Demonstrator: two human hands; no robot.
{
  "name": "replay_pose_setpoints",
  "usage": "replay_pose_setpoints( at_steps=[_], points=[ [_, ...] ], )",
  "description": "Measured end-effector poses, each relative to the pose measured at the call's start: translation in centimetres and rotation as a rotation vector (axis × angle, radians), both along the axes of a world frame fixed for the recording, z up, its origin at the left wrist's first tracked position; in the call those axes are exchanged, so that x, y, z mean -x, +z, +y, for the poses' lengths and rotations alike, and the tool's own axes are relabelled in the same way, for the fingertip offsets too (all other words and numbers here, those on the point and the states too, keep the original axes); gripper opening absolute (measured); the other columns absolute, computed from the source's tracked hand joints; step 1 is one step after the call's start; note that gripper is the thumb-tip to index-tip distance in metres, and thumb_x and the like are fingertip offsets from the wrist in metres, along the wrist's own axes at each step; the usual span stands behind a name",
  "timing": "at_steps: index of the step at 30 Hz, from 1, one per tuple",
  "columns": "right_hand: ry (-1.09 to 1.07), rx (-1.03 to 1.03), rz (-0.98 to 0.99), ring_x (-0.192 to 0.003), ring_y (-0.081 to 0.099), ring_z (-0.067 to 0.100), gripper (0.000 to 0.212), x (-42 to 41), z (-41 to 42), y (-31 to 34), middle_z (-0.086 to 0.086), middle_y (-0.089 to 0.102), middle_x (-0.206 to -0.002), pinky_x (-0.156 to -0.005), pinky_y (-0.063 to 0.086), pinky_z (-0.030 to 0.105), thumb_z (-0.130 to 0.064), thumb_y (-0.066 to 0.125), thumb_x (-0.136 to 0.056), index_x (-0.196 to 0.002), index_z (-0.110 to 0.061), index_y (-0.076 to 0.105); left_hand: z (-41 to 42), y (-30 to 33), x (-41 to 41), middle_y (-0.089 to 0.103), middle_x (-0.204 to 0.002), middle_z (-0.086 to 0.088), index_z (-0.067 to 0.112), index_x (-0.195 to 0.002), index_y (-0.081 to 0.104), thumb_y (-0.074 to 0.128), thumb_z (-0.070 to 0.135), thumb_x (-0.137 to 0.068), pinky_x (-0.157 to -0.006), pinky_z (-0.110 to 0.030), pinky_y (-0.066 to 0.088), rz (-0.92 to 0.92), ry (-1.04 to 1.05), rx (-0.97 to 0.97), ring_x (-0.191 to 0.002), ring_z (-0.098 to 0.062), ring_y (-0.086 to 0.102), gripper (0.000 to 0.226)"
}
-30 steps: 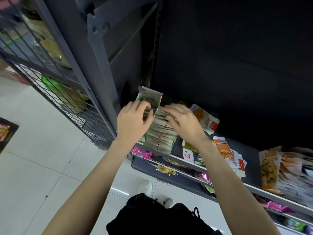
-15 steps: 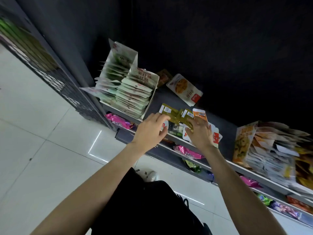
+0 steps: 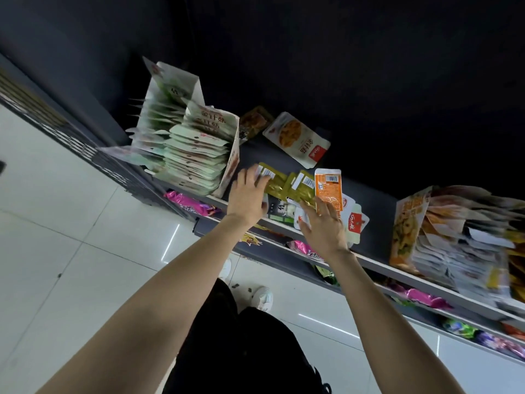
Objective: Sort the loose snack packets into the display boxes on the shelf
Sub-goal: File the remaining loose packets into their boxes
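Note:
Loose packets lie in a heap on the dark shelf. My left hand grips the left end of the gold packets. My right hand rests on the heap with its fingers against an orange packet that stands up from it; white packets with red labels lie beneath. Two display boxes stand at the left: a back box and a front box, both full of pale green packets. Behind the heap lie a white packet and a brown packet.
A third display box of orange and white packets stands at the right of the shelf. Lower shelves hold pink and green packets. A wire rack is at the far left. White floor tiles and my shoes show below.
My hands left the green packets in the left display boxes and came right to the loose heap. Since half a second ago they have stayed on the gold and orange packets.

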State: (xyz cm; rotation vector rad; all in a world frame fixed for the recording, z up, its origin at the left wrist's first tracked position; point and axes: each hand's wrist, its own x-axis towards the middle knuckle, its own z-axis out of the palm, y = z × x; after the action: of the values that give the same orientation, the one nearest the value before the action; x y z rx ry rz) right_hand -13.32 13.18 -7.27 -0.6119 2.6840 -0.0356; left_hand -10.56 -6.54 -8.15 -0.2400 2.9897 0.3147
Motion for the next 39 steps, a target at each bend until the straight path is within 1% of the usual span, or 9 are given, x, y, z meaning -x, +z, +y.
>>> replay_pose_setpoints(
  at_steps=[5, 8, 12, 16, 18, 21, 26, 31, 39],
  points=[
    [0.013, -0.006, 0.007, -0.141, 0.019, 0.033, 0.051, 0.3, 0.0, -0.1, 0.006, 0.019, -0.154, -0.104, 0.040, 0.049, -0.039, 0.040, -0.099, -0.146, -0.031, 0.025, 0.6, 0.2, 2.1, 0.026, -0.153, -0.007, 0.012, -0.148, 0.021, 0.045, 0.008, -0.094, -0.113, -0.037, 0.023, -0.095, -0.315, 0.250, -0.140, -0.024, 0.027, 0.059],
    [0.024, -0.020, 0.020, -0.140, 0.023, 0.032, 0.050, 0.5, 0.1, -0.2, 0.006, 0.021, -0.153, -0.100, 0.044, 0.046, -0.039, 0.040, -0.099, -0.146, -0.032, 0.024, 0.8, 1.1, 2.4, 0.043, -0.140, -0.016, 0.001, -0.143, 0.024, 0.038, 0.001, -0.093, -0.088, -0.036, 0.046, -0.093, -0.488, 0.454, -0.117, -0.028, 0.054, 0.053],
    [-0.006, 0.006, 0.007, -0.139, 0.024, 0.031, 0.051, 0.7, 0.1, -0.2, 0.005, 0.021, -0.153, -0.098, 0.046, 0.045, -0.040, 0.041, -0.098, -0.146, -0.031, 0.026, 0.0, 3.3, 1.3, 0.068, -0.105, 0.001, 0.013, -0.120, 0.057, 0.047, 0.009, -0.088, -0.059, -0.024, 0.044, -0.076, -0.647, 0.554, -0.085, -0.014, 0.067, 0.035],
    [-0.060, 0.085, -0.092, -0.136, 0.027, 0.032, 0.061, 1.2, -0.2, 0.8, 0.004, 0.025, -0.151, -0.099, 0.044, 0.048, -0.050, 0.051, -0.091, -0.145, -0.034, 0.028, -1.4, 6.8, 0.2, 0.067, -0.097, 0.003, 0.018, -0.118, 0.058, 0.040, 0.019, -0.099, -0.059, -0.025, 0.035, -0.069, -0.542, 0.424, -0.077, -0.014, 0.062, 0.026],
    [-0.158, 0.304, -0.154, -0.134, 0.033, 0.031, 0.065, 1.1, -0.6, 2.4, 0.003, 0.030, -0.149, -0.102, 0.041, 0.046, -0.051, 0.059, -0.087, -0.143, -0.036, 0.030, -2.3, 9.5, -0.4, 0.066, -0.090, 0.005, 0.025, -0.115, 0.061, 0.040, 0.027, -0.100, -0.056, -0.021, 0.036, -0.047, -0.422, 0.265, -0.065, -0.011, 0.051, 0.026],
    [-0.328, 0.736, -0.264, -0.114, 0.047, 0.016, 0.054, 0.4, -0.9, 6.2, -0.001, 0.046, -0.134, -0.087, 0.043, 0.008, -0.038, 0.068, -0.085, -0.133, -0.025, 0.047, -3.5, 12.5, -1.9, 0.068, -0.081, 0.008, 0.027, -0.106, 0.067, 0.050, 0.029, -0.096, -0.057, -0.025, 0.048, -0.051, -0.260, -0.104, -0.058, -0.008, 0.053, 0.021],
    [-0.412, 1.112, -0.466, -0.088, 0.069, 0.015, 0.015, -1.1, -1.4, 11.4, -0.003, 0.071, -0.098, -0.076, 0.057, 0.027, -0.021, 0.066, -0.087, -0.099, -0.014, 0.063, -4.4, 15.1, -4.3, 0.068, -0.089, 0.008, 0.021, -0.106, 0.067, 0.053, 0.028, -0.095, -0.069, -0.032, 0.052, -0.044, -0.158, -0.497, -0.075, -0.016, 0.064, 0.019],
    [-0.414, 1.160, -0.355, -0.074, 0.071, 0.013, 0.016, -2.7, -1.9, 14.7, -0.006, 0.071, -0.089, -0.061, 0.058, 0.023, -0.014, 0.063, -0.090, -0.101, -0.024, 0.060, -3.7, 16.5, -5.9, 0.069, -0.096, 0.011, 0.028, -0.105, 0.064, 0.061, 0.025, -0.090, -0.081, -0.018, 0.051, 0.051, -0.067, -0.716, -0.087, 0.008, 0.061, 0.015],
    [-0.578, 0.963, -0.154, -0.083, 0.069, 0.015, 0.033, -6.2, 1.1, 15.6, 0.003, 0.071, -0.101, -0.069, 0.058, 0.031, -0.029, 0.067, -0.086, -0.115, -0.018, 0.055, -1.1, 16.5, -3.5, 0.068, -0.097, 0.018, 0.038, -0.110, 0.061, 0.067, 0.042, -0.082, -0.072, -0.025, 0.052, -0.061, -0.311, -0.512, -0.078, -0.004, 0.064, 0.029]
  ],
)
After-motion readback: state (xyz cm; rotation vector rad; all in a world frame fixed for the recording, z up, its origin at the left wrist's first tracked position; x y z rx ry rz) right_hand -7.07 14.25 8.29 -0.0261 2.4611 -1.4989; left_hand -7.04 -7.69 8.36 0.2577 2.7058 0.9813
